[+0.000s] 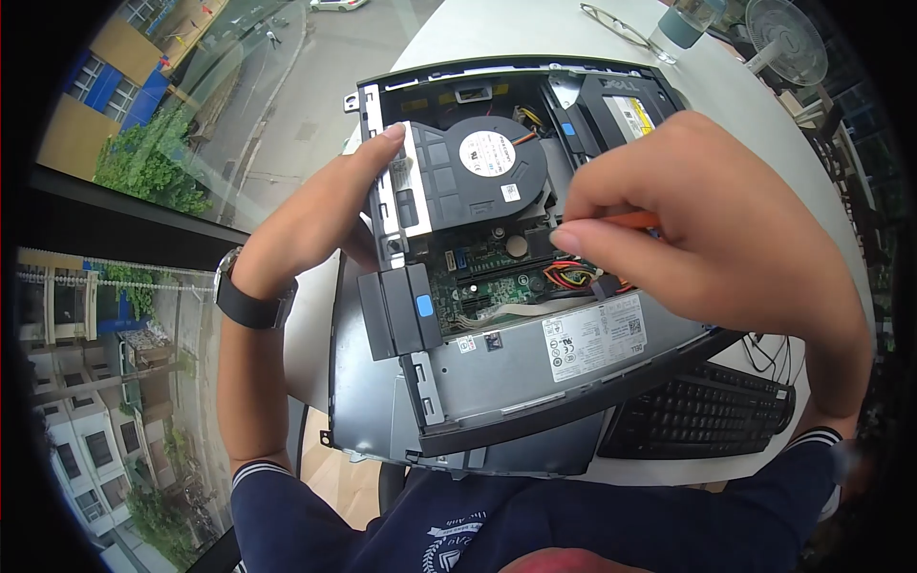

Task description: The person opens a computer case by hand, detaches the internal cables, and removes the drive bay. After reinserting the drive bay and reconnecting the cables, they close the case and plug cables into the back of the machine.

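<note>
An open desktop computer case [497, 382] lies across the table, its inside facing up. My left hand [330, 205] grips the case's left edge, thumb on the metal frame beside the black blower fan [458, 177]. My right hand [659, 224] is closed in a pinch over the right part of the case, with a small orange item [632, 220] partly showing between the fingers. Below the fan, the green circuit board [492, 286] shows a round coin battery [516, 247] and coloured wires [570, 275]. The silver power supply [506, 358] has a white label.
A black keyboard [702, 413] lies at the lower right, with cables near it. Glasses [614, 24], a water bottle [680, 31] and a small fan [785, 40] stand or lie on the white table [487, 33] at the back. A window is on the left.
</note>
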`<state>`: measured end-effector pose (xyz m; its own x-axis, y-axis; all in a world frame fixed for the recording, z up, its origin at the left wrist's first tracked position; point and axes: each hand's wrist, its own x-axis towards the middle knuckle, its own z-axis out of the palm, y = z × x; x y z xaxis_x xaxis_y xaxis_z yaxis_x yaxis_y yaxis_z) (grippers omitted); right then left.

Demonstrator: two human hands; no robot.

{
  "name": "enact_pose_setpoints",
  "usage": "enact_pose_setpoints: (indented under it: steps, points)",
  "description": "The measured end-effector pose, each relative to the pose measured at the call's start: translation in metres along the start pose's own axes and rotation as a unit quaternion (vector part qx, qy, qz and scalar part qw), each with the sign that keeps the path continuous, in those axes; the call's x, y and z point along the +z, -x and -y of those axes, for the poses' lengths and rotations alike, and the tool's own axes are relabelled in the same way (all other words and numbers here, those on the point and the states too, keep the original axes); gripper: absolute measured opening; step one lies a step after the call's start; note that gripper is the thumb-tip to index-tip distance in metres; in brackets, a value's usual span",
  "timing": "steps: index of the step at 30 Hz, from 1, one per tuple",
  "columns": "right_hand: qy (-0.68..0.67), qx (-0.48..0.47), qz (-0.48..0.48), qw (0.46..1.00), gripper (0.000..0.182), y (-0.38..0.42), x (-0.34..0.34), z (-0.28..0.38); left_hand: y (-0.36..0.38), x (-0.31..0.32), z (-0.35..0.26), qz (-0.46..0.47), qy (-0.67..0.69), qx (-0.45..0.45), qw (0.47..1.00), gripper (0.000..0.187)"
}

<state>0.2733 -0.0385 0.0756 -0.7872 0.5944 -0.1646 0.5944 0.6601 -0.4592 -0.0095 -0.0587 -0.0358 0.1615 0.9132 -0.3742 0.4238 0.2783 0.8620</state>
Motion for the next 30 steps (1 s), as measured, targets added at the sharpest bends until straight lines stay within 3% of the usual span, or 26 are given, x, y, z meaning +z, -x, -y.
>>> enact_pose_setpoints:
  steps: [5,9,14,17,23,26,30]
  points:
    - [0.115,-0.036,0.08,0.99,0.017,-0.043,0.028,0.007,0.002,0.006,-0.003,-0.027,0.008,-0.012,1.0,0.086]
    - [0.081,-0.013,0.136,0.987,0.013,-0.055,0.03,0.012,0.0,0.003,0.001,-0.027,0.01,-0.008,1.0,0.088]
    - [0.123,-0.102,0.042,0.986,0.018,-0.048,0.038,0.003,0.004,0.004,-0.002,-0.029,0.012,0.007,0.999,0.088]
    - [0.094,-0.101,0.073,0.988,0.022,-0.041,0.027,0.001,0.007,0.009,-0.001,-0.035,0.022,0.012,0.999,0.087]
    - [-0.014,-0.125,0.099,0.987,0.011,-0.041,0.011,-0.011,0.008,0.007,-0.001,-0.035,-0.017,0.04,0.998,0.083]
    - [0.027,-0.22,-0.042,0.974,0.012,-0.042,0.024,-0.021,0.007,0.008,0.002,-0.041,-0.025,0.045,0.998,0.082]
    - [0.17,-0.321,-0.118,0.924,0.012,-0.042,0.043,-0.015,0.013,0.011,-0.009,-0.047,0.006,0.001,0.999,0.067]
